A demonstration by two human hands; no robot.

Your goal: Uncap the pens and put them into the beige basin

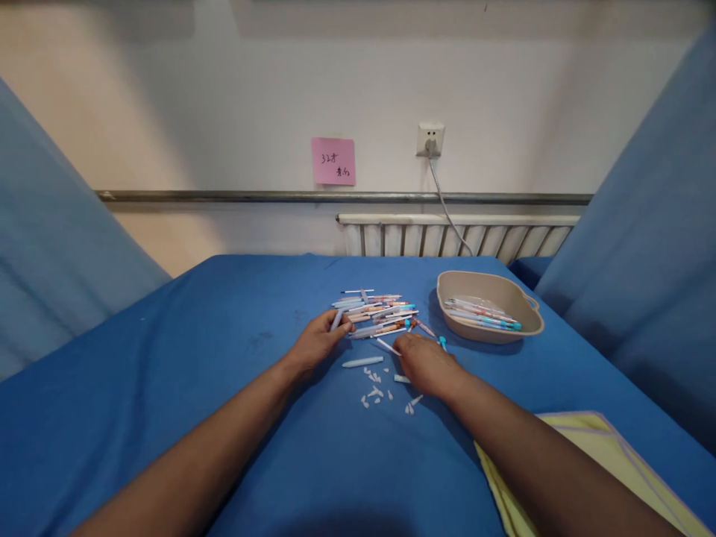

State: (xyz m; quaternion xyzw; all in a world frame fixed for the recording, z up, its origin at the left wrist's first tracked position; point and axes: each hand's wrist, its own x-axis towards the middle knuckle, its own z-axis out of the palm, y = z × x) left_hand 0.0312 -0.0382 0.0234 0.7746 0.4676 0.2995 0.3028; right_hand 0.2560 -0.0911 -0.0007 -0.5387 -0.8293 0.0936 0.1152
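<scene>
My left hand [316, 343] is closed around a pale lilac pen barrel [336, 320], tilted up between thumb and fingers. From the fingertips of my right hand [424, 363] a thin white pen refill [388, 346] sticks out to the left; the fingers are partly hidden by the back of the hand. Beyond both hands lies a heap of loose pen parts [377, 313], white, orange and pink. A pale barrel [362, 362] rests between the hands. Several small white pen tips [374, 391] are scattered nearer to me. Another pale piece [401, 379] lies partly under my right hand.
A beige basket [489, 335] at the right holds several pens with blue ends. A yellow cloth [593, 429] lies under my right forearm. The blue-covered bed [251, 298] reaches towards a wall with a radiator [425, 237] and a plugged socket [430, 140]. Blue curtains hang on both sides.
</scene>
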